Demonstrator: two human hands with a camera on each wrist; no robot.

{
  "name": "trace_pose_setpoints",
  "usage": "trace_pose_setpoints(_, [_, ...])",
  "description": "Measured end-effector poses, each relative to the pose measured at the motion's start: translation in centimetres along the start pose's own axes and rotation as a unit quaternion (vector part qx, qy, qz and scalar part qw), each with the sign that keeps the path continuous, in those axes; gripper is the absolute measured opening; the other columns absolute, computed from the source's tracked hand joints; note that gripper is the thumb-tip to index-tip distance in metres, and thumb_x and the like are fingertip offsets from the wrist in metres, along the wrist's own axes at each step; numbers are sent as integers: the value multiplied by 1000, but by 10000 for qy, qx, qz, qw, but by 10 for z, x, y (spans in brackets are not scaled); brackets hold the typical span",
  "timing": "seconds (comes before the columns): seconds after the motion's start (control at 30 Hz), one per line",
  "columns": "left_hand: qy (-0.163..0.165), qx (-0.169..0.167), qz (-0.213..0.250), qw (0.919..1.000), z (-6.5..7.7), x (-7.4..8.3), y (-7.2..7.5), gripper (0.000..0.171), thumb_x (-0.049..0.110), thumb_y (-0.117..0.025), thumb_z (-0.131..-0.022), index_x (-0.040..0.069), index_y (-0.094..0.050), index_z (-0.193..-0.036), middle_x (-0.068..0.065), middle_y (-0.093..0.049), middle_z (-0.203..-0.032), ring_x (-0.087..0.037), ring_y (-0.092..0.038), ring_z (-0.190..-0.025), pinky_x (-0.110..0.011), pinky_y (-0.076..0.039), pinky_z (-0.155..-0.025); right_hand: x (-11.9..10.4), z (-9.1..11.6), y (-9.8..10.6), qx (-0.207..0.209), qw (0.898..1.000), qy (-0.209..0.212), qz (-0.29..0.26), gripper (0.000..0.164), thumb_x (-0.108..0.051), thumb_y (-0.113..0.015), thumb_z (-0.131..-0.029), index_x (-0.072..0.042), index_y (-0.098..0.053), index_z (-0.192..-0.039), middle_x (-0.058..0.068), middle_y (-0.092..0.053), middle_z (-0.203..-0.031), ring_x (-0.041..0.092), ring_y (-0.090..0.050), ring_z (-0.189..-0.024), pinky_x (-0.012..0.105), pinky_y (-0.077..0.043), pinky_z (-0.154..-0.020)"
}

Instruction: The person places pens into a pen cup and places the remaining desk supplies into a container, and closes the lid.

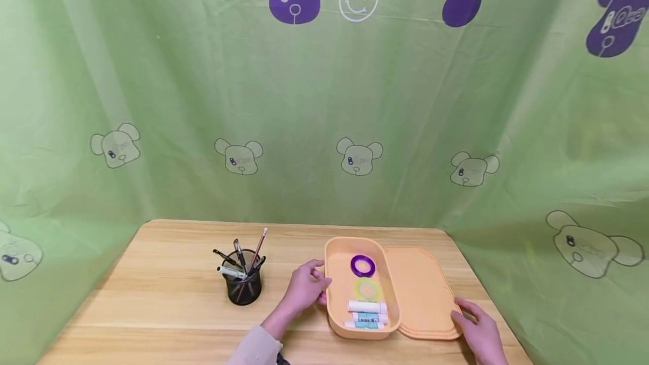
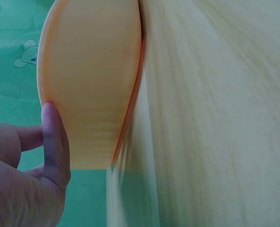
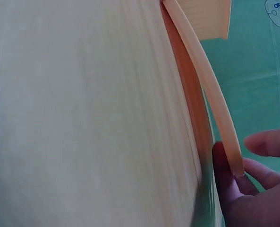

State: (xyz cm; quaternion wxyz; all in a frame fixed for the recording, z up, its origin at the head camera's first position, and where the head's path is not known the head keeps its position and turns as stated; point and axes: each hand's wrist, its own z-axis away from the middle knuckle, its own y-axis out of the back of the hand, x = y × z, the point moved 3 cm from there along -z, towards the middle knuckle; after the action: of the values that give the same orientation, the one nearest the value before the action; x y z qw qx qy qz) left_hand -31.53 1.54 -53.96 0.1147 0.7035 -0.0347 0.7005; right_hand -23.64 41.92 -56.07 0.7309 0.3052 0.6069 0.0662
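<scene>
In the head view an open peach plastic box stands right of the table's middle. Inside lie a purple ring, a yellow-green ring, a white capped tube and glue sticks. My left hand holds the box by its left side, with fingertips at the rim and outer wall. Just right of the box is its flat peach lid. My right hand grips the lid's right edge, fingers below and thumb above; in the right wrist view that edge is tilted up from the table.
A black mesh pen cup with pens and a pencil stands to the left of the box on the wooden table. Green printed curtains hang behind the table and along both sides.
</scene>
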Motion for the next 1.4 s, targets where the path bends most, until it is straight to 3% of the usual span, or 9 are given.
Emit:
trace_pose_setpoints(0.13, [-7, -12, 36, 10000, -1, -1, 0, 60, -2, -70, -93, -6, -47, -148, -11, -60, -91, -14, -64, -54, -35, -64, -54, 1, 2, 4, -69, 9997, -13, -216, 60, -22, -64, -103, 2, -43, -154, 26, -43, -158, -25, -45, -88, 6, -50, -81])
trace_pose_setpoints(0.23, [4, -17, 62, 10000, -1, -1, 0, 60, -2, -70, -93, -6, -47, -149, -11, -60, -92, -15, -65, -54, -36, -64, -54, 2, 4, 7, -226, 9966, 27, -787, 63, -21, -67, -102, 1, -41, -155, 5, -68, -137, -19, -55, -90, 13, -56, -82])
trace_pose_setpoints(0.33, [26, 0, 82, 10000, -1, -2, 0, 60, -2, -70, -93, -6, -47, -148, -12, -60, -92, -15, -65, -55, -36, -64, -54, 4, 7, 10, -552, 9828, 276, -1743, 53, -12, -67, -100, -19, -53, -151, -21, -71, -112, -5, -67, -92, 20, -61, -81])
trace_pose_setpoints(0.47, [48, 15, 97, 9999, 0, -2, 1, 60, -2, -71, -93, -6, -47, -148, -12, -60, -93, -15, -64, -55, -36, -64, -54, 6, 9, 15, -1761, 9353, 811, -2959, 54, -1, -57, -103, -41, -59, -139, -16, -72, -114, 6, -71, -102, 26, -62, -87])
trace_pose_setpoints(0.57, [38, 7, 98, 9999, 0, -1, 1, 60, -2, -71, -93, -6, -48, -148, -11, -60, -92, -14, -64, -54, -35, -64, -54, 8, 10, 20, -2946, 8798, 1076, -3572, 62, 3, -45, -107, -44, -53, -145, -6, -70, -124, 11, -69, -114, 29, -59, -98])
trace_pose_setpoints(0.67, [19, 3, 104, 9999, 1, 0, 0, 59, -2, -70, -93, -7, -48, -148, -11, -59, -91, -14, -64, -54, -35, -64, -54, 11, 9, 22, -3489, 8456, 1072, -3897, 64, 4, -39, -108, -47, -52, -145, 0, -68, -125, 14, -68, -118, 29, -55, -104])
trace_pose_setpoints(0.87, [27, 21, 91, 10000, 2, 2, 0, 59, -3, -70, -93, -7, -48, -147, -11, -60, -90, -14, -64, -54, -35, -63, -54, 9, 12, 17, -2835, 8415, 1177, -4447, 58, 7, -43, -106, -36, -60, -141, 2, -72, -120, 15, -71, -113, 28, -56, -101])
trace_pose_setpoints(1.03, [72, 6, 110, 9999, 1, 1, 0, 60, -2, -71, -93, -6, -48, -148, -11, -60, -91, -14, -64, -54, -35, -64, -54, 3, 15, 16, -2415, 8023, 1614, -5215, 54, 11, -38, -106, -22, -63, -142, 5, -72, -130, 18, -72, -115, 29, -56, -99])
trace_pose_setpoints(1.4, [80, 19, 132, 9999, 2, 1, 0, 59, -3, -70, -93, -6, -48, -148, -11, -60, -91, -14, -64, -54, -35, -64, -54, -11, 20, 13, -1685, 7565, 1989, -5998, 49, 15, -39, -104, -6, -61, -142, 11, -71, -132, 21, -72, -112, 29, -60, -95])
